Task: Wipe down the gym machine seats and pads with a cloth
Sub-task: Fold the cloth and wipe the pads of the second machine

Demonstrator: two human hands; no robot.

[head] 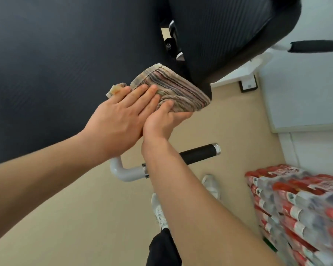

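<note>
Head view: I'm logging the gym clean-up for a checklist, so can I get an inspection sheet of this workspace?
Surface: large dark pad fills the upper left; a second dark pad sits at its upper right.
Job's things: striped cloth, folded, lies against the large dark pad's lower corner.
Clutter: wrapped packs of bottles stacked at lower right.
Hands: left hand presses flat on the striped cloth, fingers straight; right hand pinches the cloth's near edge, thumb on top.
Cables: nothing seen.
Surroundings: beige floor; grey handle with black grip below the arms; white shoes.
</note>
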